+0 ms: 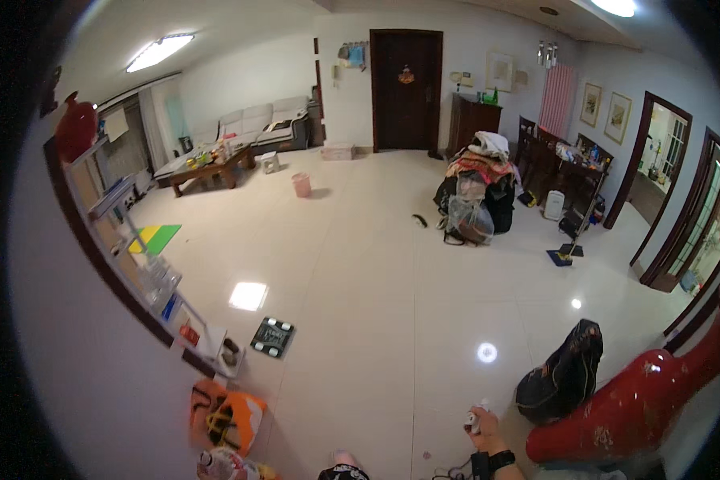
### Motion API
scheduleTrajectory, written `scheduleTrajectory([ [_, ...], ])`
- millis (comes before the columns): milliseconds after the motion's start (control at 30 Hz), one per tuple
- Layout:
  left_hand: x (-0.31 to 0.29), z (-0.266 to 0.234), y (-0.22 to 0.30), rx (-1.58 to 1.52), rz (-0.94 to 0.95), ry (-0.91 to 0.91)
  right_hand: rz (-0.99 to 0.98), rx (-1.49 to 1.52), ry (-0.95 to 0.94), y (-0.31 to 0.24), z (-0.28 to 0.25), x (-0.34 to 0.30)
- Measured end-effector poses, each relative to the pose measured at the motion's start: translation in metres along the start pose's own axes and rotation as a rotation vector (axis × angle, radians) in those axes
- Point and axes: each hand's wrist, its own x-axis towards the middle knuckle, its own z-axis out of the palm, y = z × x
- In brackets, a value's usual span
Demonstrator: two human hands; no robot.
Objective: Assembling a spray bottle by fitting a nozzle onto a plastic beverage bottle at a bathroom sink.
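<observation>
My right hand (489, 435) is low in the picture, right of centre, with a black band around the wrist. Its fingers are closed around a small white object (474, 419), whose kind I cannot make out. A black bag (564, 376) leans just beyond this hand, against a large red vase (648, 404) with pale floral marks. Thin dark cables (454, 470) lie beside the wrist. My left hand does not show. At the bottom edge, a bit of black cloth with a white pattern (344, 473) is visible.
An orange bag (226, 418) and a plastic bottle (210, 462) stand at the lower left, near a shelf (200, 328). A dark scale (273, 338) lies on the floor. Further off are a heap of bags and cloth (478, 192), a broom (564, 256) and a pink bin (301, 186).
</observation>
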Motion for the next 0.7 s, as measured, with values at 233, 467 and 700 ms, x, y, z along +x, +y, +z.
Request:
scheduleTrajectory([
  [233,0.264,0.224,-0.061,0.044,0.033,-0.212,-0.056,-0.335,0.261,-0.055,-0.004,0.188],
  [467,0.417,0.601,0.006,-0.140,0.036,-0.693,0.784,1.279,1.034,0.076,-0.102,0.210],
  [700,0.398,0.966,0.008,-0.042,0.302,-0.949,0.608,1.182,1.155,0.246,-0.264,0.336],
])
